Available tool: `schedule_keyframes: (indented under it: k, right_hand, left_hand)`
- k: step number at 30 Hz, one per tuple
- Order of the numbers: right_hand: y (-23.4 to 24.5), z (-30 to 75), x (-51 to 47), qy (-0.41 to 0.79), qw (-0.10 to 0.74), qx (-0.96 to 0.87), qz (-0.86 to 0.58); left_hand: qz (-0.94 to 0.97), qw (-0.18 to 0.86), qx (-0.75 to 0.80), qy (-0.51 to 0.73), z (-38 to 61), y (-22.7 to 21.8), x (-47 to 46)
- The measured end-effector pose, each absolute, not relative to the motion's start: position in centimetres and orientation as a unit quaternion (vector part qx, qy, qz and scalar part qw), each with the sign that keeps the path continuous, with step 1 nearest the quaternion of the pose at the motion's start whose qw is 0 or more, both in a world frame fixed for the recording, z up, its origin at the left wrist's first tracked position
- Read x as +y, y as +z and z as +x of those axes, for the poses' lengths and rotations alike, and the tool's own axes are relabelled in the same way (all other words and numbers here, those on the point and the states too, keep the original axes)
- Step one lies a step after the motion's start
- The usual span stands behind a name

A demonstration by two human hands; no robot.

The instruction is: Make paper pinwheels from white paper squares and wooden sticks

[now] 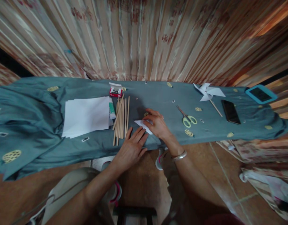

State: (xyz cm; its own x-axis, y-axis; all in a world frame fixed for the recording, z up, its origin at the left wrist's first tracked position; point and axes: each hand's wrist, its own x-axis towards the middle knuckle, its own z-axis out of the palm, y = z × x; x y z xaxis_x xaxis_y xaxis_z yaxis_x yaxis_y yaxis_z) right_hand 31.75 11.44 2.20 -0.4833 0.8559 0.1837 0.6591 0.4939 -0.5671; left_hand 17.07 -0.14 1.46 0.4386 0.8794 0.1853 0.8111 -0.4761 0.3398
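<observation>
A small piece of white paper (144, 126), folded to a pointed triangle, lies on the cloth-covered table in front of me. My left hand (132, 147) rests flat with its fingers stretched out, the fingertips at the paper's near edge. From the right, my right hand (156, 122) has its fingers bent round the paper's upper side and grips it; part of the paper is hidden beneath the fingers. Just left of the paper is a pile of thin wooden sticks (121, 120).
Left are white paper sheets (86, 117), a green-and-white tube (112, 108) and a red box of small metal pieces (116, 91). Right are scissors (187, 119), a paper pinwheel (207, 92) on a stick, a phone (230, 112) and a blue-framed device (261, 94). A curtain (139, 40) hangs behind.
</observation>
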Motion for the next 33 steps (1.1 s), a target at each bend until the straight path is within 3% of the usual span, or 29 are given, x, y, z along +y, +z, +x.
schedule_keyframes:
  k: [12,33]
  right_hand:
    - [1.98,31.7,11.16,0.215,0.233,-0.831,-0.457]
    - [1.84,31.57,10.99,0.215,0.242,-0.828,-0.458]
  left_hand:
    - [0.817,0.09,0.524,0.226,16.8,1.06,0.08]
    - [0.813,0.076,0.547,0.187,16.97,1.35,0.46]
